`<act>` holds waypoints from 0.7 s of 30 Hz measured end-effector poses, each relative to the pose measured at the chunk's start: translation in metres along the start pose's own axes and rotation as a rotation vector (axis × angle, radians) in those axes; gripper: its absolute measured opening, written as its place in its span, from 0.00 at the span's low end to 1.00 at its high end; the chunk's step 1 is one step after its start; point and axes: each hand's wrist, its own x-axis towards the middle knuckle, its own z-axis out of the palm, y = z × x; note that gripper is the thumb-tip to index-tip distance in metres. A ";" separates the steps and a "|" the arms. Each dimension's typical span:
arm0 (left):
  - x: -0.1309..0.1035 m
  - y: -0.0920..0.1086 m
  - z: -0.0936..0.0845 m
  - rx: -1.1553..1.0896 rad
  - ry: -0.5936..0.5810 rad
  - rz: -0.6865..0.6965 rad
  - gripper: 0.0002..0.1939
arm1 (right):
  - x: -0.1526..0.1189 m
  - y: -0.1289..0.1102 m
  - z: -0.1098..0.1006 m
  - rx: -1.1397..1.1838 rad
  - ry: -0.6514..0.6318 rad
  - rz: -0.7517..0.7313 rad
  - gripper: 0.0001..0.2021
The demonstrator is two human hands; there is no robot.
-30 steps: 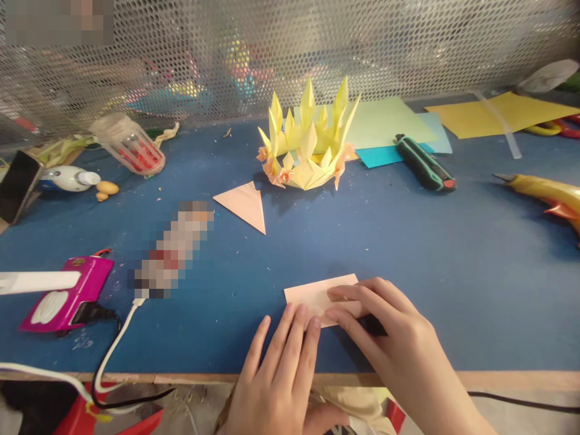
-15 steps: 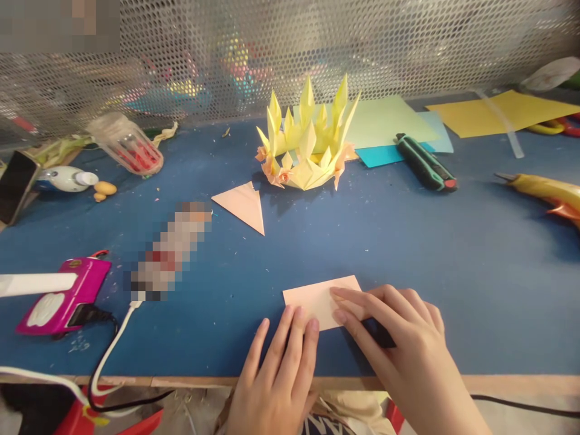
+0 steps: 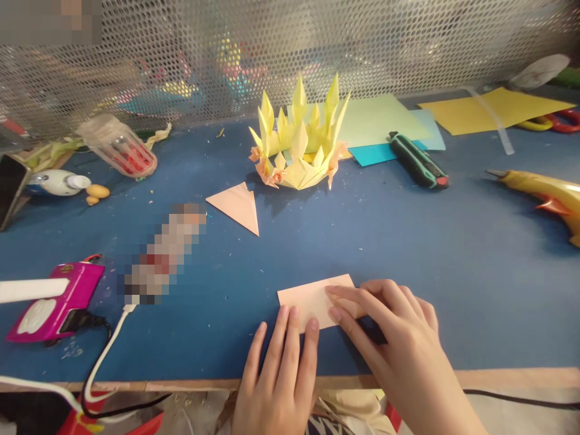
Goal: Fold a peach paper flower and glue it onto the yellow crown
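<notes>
A pale pink sheet of paper, folded to an oblong, lies at the front of the blue table. My left hand rests flat with its fingers apart, fingertips on the paper's near edge. At the paper's right end, the thumb and forefinger of my right hand pinch a turned-over corner flap; the other fingers are curled beside it. Farther back sits a pink paper triangle, notched near its top. Behind that stands a yellow folded-paper crown with orange paper flowers around its base.
To the right lie a utility knife, a yellow glue gun, coloured sheets and scissors. On the left are a plastic jar, a bottle, a magenta plug block and cables. A perforated metal panel backs the table.
The whole view has shifted slightly, so most things appear a little farther left. Both hands keep nearly the same hold on the pink paper.
</notes>
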 end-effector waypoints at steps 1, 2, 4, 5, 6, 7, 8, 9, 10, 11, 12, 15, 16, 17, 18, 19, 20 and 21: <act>0.000 -0.002 0.000 -0.019 0.008 0.007 0.22 | 0.000 0.003 -0.001 0.016 -0.003 0.011 0.11; -0.001 -0.004 -0.001 -0.043 0.016 0.015 0.21 | -0.001 0.006 -0.001 0.031 -0.007 0.017 0.11; -0.001 -0.009 -0.002 -0.098 0.024 0.025 0.21 | -0.002 0.013 -0.002 0.056 -0.020 0.012 0.11; -0.001 -0.012 -0.003 -0.124 0.023 0.029 0.21 | -0.002 0.017 -0.003 0.066 -0.029 0.005 0.11; 0.000 -0.014 -0.004 -0.148 0.017 0.035 0.21 | -0.003 0.021 -0.003 0.071 -0.037 -0.004 0.11; 0.000 -0.017 -0.005 -0.168 0.011 0.041 0.20 | -0.004 0.024 -0.004 0.074 -0.042 -0.015 0.11; 0.001 -0.019 -0.007 -0.184 0.005 0.048 0.20 | -0.004 0.026 -0.004 0.073 -0.043 -0.025 0.11; 0.002 -0.020 -0.008 -0.202 0.003 0.053 0.19 | -0.005 0.027 -0.005 0.069 -0.040 -0.029 0.11; 0.003 -0.022 -0.009 -0.223 0.005 0.053 0.18 | -0.006 0.027 -0.005 0.065 -0.038 -0.036 0.11; 0.004 -0.024 -0.011 -0.246 0.011 0.048 0.18 | -0.006 0.027 -0.005 0.062 -0.039 -0.042 0.11; 0.006 -0.026 -0.013 -0.270 0.017 0.038 0.17 | -0.006 0.027 -0.006 0.059 -0.041 -0.046 0.12; 0.008 -0.034 -0.020 -0.320 -0.015 0.014 0.18 | -0.006 0.027 -0.006 0.057 -0.054 -0.046 0.14; 0.009 -0.038 -0.024 -0.329 -0.045 0.014 0.17 | -0.006 0.027 -0.006 0.057 -0.059 -0.045 0.15; 0.010 -0.042 -0.027 -0.337 -0.080 0.015 0.16 | -0.006 0.028 -0.006 0.059 -0.061 -0.048 0.15; 0.010 -0.047 -0.031 -0.343 -0.114 0.022 0.15 | -0.005 0.029 -0.006 0.062 -0.064 -0.052 0.15; 0.011 -0.052 -0.035 -0.346 -0.148 0.027 0.14 | -0.005 0.030 -0.006 0.065 -0.065 -0.059 0.15; 0.011 -0.057 -0.039 -0.348 -0.180 0.034 0.14 | -0.005 0.031 -0.006 0.068 -0.065 -0.068 0.15; 0.012 -0.061 -0.042 -0.350 -0.209 0.044 0.15 | -0.005 0.032 -0.006 0.072 -0.064 -0.077 0.15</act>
